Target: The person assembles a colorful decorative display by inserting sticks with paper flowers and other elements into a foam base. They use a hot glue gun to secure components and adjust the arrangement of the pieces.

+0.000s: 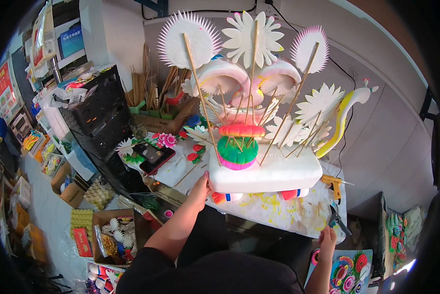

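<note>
A white block base [266, 172] stands on the table, and my left hand [201, 189] grips its front left corner. Bamboo sticks rise from the block, carrying white petal shapes [255, 40] and spiky discs [190, 40]. At its front left sits a green and pink ribbed piece [238, 152], below a red ribbed one [242, 130]. Two pale curved necks [229, 77] arch behind. My right hand [327, 239], fingers curled, is at dark-handled cutting pliers [337, 220] by the table's right edge; whether it grips a handle cannot be made out.
A yellow glue gun [333, 185] lies at the table's right. To the left are a phone [155, 158], paper-like flowers [166, 139] and a black crate stack [98, 106]. Boxes of parts [119, 235] stand on the floor. A tray of colourful flowers [343, 273] is low right.
</note>
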Demonstrator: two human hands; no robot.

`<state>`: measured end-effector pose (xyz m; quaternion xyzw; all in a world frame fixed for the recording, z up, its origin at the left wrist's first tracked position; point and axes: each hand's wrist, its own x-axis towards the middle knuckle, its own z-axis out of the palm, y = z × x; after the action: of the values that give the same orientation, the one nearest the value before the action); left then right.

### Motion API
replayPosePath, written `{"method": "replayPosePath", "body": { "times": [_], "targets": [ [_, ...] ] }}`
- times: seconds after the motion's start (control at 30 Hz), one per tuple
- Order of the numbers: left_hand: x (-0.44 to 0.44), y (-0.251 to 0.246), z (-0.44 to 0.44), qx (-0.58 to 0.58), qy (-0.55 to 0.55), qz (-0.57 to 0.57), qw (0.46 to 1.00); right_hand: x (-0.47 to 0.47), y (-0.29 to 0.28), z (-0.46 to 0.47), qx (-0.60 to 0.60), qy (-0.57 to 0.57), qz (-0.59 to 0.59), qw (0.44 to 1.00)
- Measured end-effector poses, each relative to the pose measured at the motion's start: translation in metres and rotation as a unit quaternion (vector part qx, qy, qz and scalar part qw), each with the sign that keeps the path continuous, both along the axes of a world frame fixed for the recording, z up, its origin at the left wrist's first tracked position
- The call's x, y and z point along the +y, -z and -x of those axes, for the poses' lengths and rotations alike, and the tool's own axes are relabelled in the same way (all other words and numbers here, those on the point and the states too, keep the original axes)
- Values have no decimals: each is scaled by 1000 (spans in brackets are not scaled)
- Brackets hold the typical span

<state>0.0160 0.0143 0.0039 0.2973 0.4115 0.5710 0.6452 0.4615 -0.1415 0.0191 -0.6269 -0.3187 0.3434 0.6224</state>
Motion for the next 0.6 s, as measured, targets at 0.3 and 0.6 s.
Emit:
{"method": "replayPosePath", "body": {
  "times": [0.3,0.6],
  "targets": [
    [5,-21,-4,-30,-32,133,990,40,2,86,52,-292,93,950],
    [-63,-21,-30,-79,47,114,989,32,-12,164,201,-375,131,895]
  ]
}}
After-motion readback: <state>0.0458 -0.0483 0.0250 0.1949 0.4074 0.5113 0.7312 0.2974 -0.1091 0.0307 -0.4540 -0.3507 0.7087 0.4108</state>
